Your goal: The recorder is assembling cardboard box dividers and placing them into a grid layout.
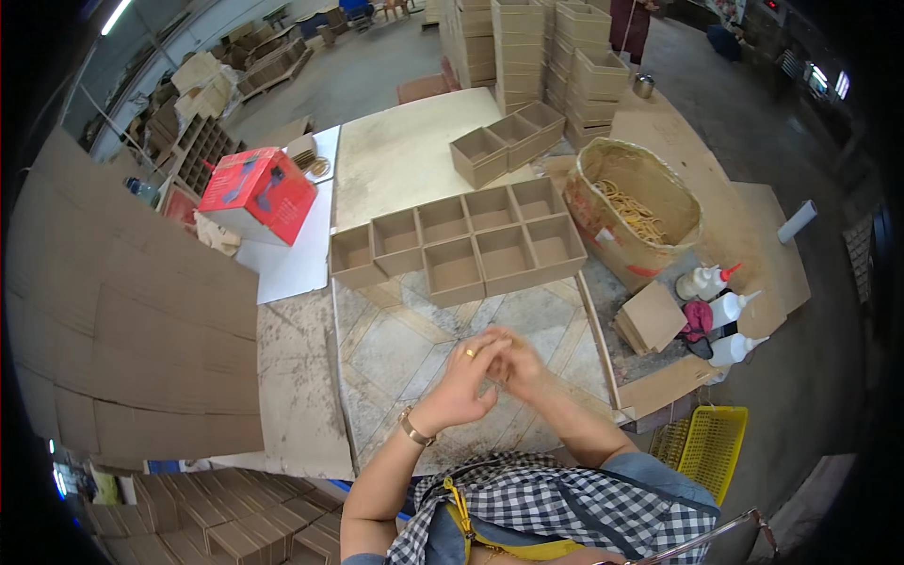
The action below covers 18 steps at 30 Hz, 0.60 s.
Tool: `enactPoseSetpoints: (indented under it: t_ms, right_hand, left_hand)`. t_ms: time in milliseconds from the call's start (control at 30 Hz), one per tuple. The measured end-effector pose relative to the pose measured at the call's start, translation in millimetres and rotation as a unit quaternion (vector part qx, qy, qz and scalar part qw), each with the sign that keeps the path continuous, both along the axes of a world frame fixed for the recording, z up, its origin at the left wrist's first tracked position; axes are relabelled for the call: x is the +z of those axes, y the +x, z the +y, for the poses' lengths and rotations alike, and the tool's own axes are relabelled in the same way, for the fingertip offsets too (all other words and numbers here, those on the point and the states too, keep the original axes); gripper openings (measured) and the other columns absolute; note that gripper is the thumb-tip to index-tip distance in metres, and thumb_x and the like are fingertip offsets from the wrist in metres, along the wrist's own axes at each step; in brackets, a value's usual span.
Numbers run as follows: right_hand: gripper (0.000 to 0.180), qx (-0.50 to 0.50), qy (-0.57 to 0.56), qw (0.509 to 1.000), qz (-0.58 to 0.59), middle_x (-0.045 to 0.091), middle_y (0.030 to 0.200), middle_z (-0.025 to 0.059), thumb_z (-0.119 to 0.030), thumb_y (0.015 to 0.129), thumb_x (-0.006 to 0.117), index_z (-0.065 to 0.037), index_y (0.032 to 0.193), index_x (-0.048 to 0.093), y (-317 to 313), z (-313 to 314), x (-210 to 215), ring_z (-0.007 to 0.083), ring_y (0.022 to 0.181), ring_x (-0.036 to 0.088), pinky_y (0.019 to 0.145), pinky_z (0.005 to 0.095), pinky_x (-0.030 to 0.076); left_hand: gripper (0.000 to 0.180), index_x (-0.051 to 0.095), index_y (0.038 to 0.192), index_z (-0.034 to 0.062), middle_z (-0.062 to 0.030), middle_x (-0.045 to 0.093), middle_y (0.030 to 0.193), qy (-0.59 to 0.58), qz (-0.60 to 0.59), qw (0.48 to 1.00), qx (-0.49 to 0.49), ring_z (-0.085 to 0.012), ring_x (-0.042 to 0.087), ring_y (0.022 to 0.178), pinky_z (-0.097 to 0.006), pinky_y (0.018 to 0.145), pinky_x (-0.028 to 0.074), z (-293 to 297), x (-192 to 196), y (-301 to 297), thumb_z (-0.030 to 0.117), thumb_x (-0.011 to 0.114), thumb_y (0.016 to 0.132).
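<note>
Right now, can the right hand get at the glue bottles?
Probably yes: the right hand is beside the left hand, and the glue bottles lie to its right, with only low cardboard pieces between.

Your left hand (463,381) and right hand (516,363) meet fingertip to fingertip above the tiled worktop (395,348), perhaps pinching something too small to make out.

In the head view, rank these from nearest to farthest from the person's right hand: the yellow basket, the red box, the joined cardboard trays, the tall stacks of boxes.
From the right hand:
1. Joined cardboard trays, just ahead on the table.
2. Yellow basket, lower right, off the table.
3. Red box, far left.
4. Tall stacks of boxes, at the back.
</note>
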State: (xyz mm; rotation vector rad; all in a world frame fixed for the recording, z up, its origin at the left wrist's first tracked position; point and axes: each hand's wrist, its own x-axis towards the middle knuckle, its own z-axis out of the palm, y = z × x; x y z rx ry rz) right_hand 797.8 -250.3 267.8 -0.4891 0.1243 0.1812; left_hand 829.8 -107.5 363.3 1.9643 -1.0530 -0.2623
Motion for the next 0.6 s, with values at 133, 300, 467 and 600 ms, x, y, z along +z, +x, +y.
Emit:
enactPoseSetpoints:
  t_ms: [133,300,467,600]
  right_hand:
    - [0.007,-0.240,-0.169,0.956,0.017,0.048,0.059,-0.0008,-0.011,0.084,0.056,-0.006,0.088,0.054,47,-110,76,0.0093,0.045,0.046,0.039,0.0230,0.037]
    - [0.024,-0.439,-0.501,0.744,0.051,0.058,0.075,0.0058,-0.018,0.083,0.059,-0.002,0.101,0.056,106,-275,109,0.0130,0.060,0.056,0.051,0.0257,0.045]
    - [0.053,-0.407,-0.806,0.381,0.200,0.062,0.101,0.0143,-0.027,0.075,0.068,-0.001,0.117,0.052,136,-302,91,0.0237,0.094,0.058,0.086,0.0353,0.043]
    - [0.033,-0.426,-0.759,0.491,-0.024,0.063,0.095,0.0114,-0.020,0.083,0.059,0.002,0.107,0.057,125,-215,53,0.0165,0.085,0.058,0.077,0.0288,0.046]
  left_hand:
    - [0.043,0.050,0.117,0.0041,-0.0151,0.046,0.123,-0.119,0.115,0.986,0.033,-0.0288,0.045,0.112,-0.038,0.096,0.035,-17,16,17,0.004,0.057,0.074]
    - [0.023,0.060,0.102,0.0023,-0.0132,0.057,0.110,-0.136,0.097,0.981,0.099,-0.0234,0.056,0.100,-0.030,0.083,0.044,5,-20,16,-0.001,0.052,0.080]
    - [0.016,0.061,0.097,0.0003,-0.0093,0.062,0.092,-0.132,0.223,0.921,0.291,-0.0163,0.059,0.085,-0.027,0.076,0.045,89,-86,-43,0.002,0.052,0.083]
    - [0.016,0.061,0.097,0.0004,-0.0063,0.062,0.089,-0.158,0.248,0.843,0.451,-0.0128,0.058,0.083,-0.025,0.075,0.045,151,-131,-116,0.006,0.049,0.088]
